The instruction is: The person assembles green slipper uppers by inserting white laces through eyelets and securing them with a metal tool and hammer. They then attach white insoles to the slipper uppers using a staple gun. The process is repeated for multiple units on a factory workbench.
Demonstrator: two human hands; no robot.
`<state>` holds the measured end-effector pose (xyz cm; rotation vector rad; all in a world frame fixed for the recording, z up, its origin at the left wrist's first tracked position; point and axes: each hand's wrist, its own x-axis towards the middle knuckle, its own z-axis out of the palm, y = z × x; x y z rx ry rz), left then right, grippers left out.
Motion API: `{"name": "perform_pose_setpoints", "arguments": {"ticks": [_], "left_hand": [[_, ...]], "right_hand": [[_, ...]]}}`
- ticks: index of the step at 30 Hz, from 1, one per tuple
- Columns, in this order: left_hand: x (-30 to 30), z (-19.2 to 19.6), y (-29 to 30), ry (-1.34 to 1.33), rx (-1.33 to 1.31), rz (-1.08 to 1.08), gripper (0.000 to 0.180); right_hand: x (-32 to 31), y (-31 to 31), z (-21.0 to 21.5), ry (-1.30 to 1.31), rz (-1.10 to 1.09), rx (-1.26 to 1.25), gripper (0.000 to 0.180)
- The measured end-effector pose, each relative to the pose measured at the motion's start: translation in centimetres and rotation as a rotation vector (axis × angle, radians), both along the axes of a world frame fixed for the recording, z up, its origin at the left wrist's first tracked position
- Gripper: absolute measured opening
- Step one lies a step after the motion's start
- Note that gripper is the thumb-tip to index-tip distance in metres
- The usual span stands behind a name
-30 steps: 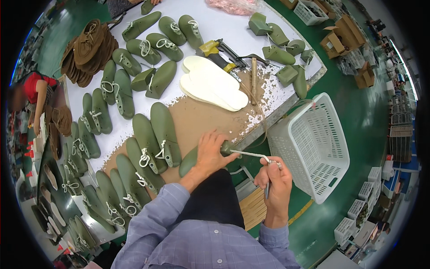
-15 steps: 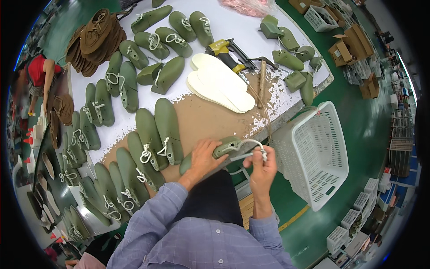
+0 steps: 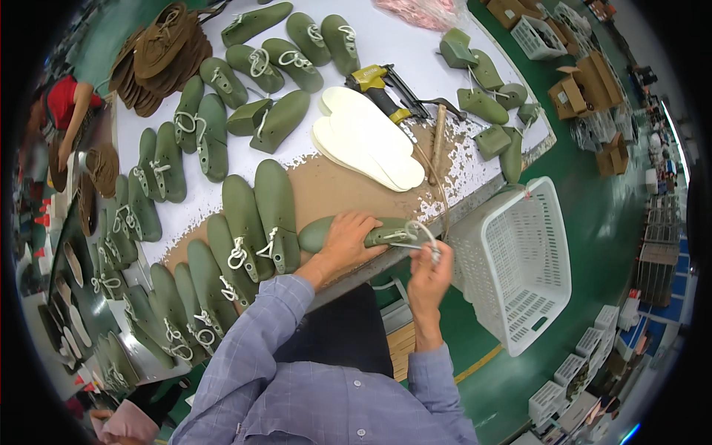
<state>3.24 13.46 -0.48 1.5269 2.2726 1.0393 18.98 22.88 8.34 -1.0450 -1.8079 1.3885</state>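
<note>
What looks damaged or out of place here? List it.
The table has its white top worn away to bare brown near the front edge, with ragged, flaking borders. Otherwise the lasts lie in orderly rows.

A white mesh basket (image 3: 519,267) hangs right of the fingers; beyond them lie cream insoles (image 3: 371,141), a yellow nailer (image 3: 378,80) and brown uppers (image 3: 159,52).
</note>
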Motion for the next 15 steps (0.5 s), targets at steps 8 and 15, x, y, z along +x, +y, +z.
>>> {"name": "perform_pose_setpoints", "arguments": {"ticks": [8, 15], "left_hand": [[-0.7, -0.3, 0.0, -0.121, -0.009, -0.061, 0.052], [-0.6, -0.5, 0.0, -0.082, 0.048, -0.085, 0.053]], "right_hand": [[-2.1, 0.8, -4.7, -0.150, 0.001, 0.028, 0.018], [-0.8, 2.1, -4.1, -0.263, -0.076, 0.002, 0.015]]}}
